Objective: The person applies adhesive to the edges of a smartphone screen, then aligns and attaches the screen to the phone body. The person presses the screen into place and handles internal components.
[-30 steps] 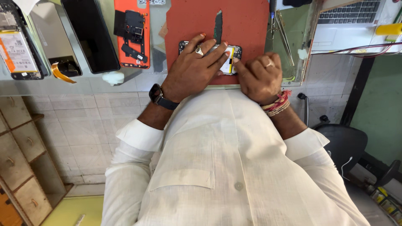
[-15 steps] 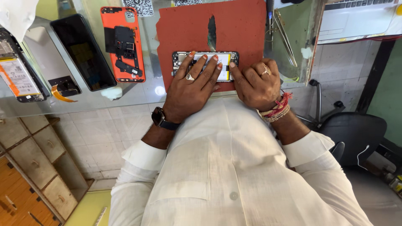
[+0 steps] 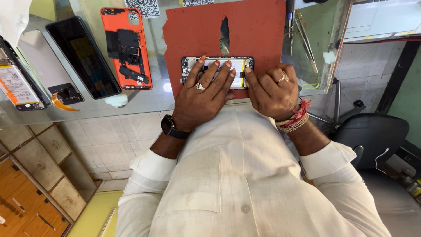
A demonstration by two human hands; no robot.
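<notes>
1. At ten o'clock on the glass counter (image 3: 144, 103) lie an opened phone with an orange-labelled battery (image 3: 17, 87), a dark screen panel (image 3: 83, 57) and an orange back cover (image 3: 127, 48). None is touched. They sit further in from the left edge than a second ago, so your view has shifted, not the parts.

2. Your left hand (image 3: 204, 94) lies flat and spread, fingers pressing down on the opened phone (image 3: 218, 70); it grips nothing. A second ago this hand covered most of the phone; now more of the interior and its white-and-yellow battery face is exposed.

3. The opened phone lies lengthwise at twelve o'clock, on the near part of the red work mat (image 3: 254, 30), just below the mat's dark tear (image 3: 224, 33). It has stayed in that spot, and both hands remain on it. Judgement: the phone is being pinned in place, and the work on it is still in hand.

4. Your right hand (image 3: 274, 90) is curled, knuckles up, forefinger tip at the phone's right end. Whether it pinches anything, I cannot tell.

5. At two o'clock, metal tweezers (image 3: 305, 33) rest untouched beyond the mat's right edge.
</notes>
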